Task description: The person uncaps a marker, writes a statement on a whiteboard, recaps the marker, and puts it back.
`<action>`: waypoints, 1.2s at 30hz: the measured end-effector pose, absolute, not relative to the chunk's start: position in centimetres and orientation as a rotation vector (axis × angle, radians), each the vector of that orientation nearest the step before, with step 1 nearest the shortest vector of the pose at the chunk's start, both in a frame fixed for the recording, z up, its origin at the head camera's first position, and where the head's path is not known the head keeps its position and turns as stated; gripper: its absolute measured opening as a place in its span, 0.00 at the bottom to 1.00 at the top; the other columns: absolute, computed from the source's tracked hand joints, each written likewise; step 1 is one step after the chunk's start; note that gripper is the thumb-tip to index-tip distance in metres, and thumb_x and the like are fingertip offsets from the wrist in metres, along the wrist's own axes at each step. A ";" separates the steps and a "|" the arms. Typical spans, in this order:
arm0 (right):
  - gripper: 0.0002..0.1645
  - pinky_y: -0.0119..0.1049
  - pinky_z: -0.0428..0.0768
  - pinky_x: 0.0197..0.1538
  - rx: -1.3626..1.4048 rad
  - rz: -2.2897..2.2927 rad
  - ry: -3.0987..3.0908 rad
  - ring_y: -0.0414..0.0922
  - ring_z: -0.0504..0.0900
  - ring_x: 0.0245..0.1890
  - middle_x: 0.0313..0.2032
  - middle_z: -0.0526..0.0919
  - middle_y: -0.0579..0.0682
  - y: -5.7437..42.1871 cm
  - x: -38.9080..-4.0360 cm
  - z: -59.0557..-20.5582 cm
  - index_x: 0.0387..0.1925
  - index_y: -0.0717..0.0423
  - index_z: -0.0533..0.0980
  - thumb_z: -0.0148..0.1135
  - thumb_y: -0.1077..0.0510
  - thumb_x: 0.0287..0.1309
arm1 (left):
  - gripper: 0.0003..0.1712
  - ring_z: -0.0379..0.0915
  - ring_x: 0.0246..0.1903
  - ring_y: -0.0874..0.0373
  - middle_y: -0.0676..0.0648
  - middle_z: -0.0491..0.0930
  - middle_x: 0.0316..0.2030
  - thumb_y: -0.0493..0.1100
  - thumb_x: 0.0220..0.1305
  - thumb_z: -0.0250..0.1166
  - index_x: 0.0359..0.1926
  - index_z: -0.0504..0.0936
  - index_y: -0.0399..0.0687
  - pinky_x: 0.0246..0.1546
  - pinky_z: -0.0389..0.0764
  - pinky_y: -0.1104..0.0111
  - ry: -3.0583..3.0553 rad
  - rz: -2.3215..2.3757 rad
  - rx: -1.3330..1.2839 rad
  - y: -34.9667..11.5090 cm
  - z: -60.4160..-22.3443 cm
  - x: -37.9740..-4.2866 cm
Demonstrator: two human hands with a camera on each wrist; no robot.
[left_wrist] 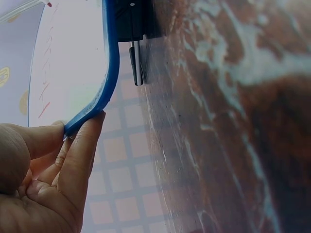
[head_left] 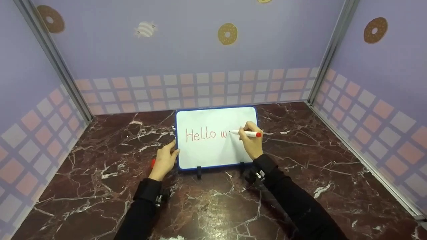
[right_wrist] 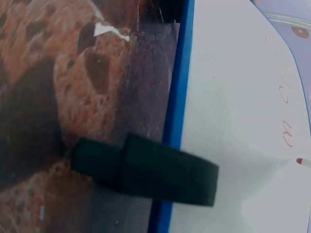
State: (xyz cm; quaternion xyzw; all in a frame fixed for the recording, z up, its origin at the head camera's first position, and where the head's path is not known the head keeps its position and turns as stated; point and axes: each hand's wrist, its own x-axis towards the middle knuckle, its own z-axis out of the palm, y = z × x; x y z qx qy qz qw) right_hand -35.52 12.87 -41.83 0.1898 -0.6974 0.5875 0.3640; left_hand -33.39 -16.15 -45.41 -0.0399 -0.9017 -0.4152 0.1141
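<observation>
A white board with a blue frame leans on a stand, "Hello w" written across it in red. My left hand grips its left edge; in the left wrist view the thumb of that hand lies on the white face and the fingers behind the frame. My right hand pinches a white marker with a red end, its tip at or just off the surface right of the "w". In the right wrist view only the marker's tip shows, and the right hand is out of sight.
Black stand feet hold the board's lower edge; one foot looms large in the right wrist view. A small red thing shows partly behind my left hand. Patterned walls enclose the dark marbled table.
</observation>
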 end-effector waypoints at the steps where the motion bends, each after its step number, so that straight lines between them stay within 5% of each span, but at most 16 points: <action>1: 0.14 0.22 0.66 0.22 0.487 1.511 -1.798 0.63 0.74 0.15 0.16 0.73 0.66 12.9 -35.5 -41.9 0.16 0.75 0.64 0.55 0.79 0.52 | 0.28 0.80 0.20 0.48 0.30 0.85 0.41 0.34 0.69 0.60 0.68 0.68 0.31 0.20 0.76 0.71 -2.644 -1.217 -0.117 -16.2 -45.4 -33.4; 7: 0.14 0.21 0.66 0.22 0.493 1.452 -1.814 0.55 0.76 0.14 0.16 0.74 0.65 12.9 -35.6 -41.9 0.16 0.74 0.65 0.56 0.79 0.51 | 0.28 0.82 0.21 0.47 0.28 0.84 0.43 0.34 0.68 0.60 0.67 0.69 0.30 0.22 0.80 0.67 -2.638 -1.204 -0.134 -16.2 -45.6 -33.4; 18: 0.13 0.21 0.67 0.18 0.511 1.498 -1.798 0.63 0.71 0.11 0.14 0.72 0.64 12.9 -35.2 -41.9 0.15 0.74 0.62 0.53 0.81 0.47 | 0.28 0.81 0.21 0.47 0.28 0.84 0.43 0.34 0.69 0.60 0.68 0.68 0.31 0.21 0.77 0.70 -2.645 -1.210 -0.134 -16.2 -45.4 -33.4; 25: 0.15 0.23 0.65 0.18 0.485 1.515 -1.791 0.41 0.73 0.11 0.13 0.74 0.60 12.9 -37.5 -43.5 0.13 0.70 0.64 0.56 0.78 0.49 | 0.27 0.79 0.18 0.53 0.30 0.85 0.39 0.33 0.69 0.60 0.67 0.69 0.30 0.21 0.78 0.69 -2.635 -1.202 -0.157 -16.1 -45.4 -33.3; 36: 0.14 0.22 0.64 0.20 0.422 1.537 -1.774 0.61 0.74 0.13 0.13 0.74 0.69 12.9 -35.5 -41.4 0.16 0.76 0.64 0.55 0.78 0.53 | 0.27 0.80 0.20 0.49 0.29 0.85 0.40 0.33 0.68 0.60 0.67 0.69 0.30 0.22 0.80 0.67 -2.626 -1.217 -0.152 -16.1 -45.4 -33.2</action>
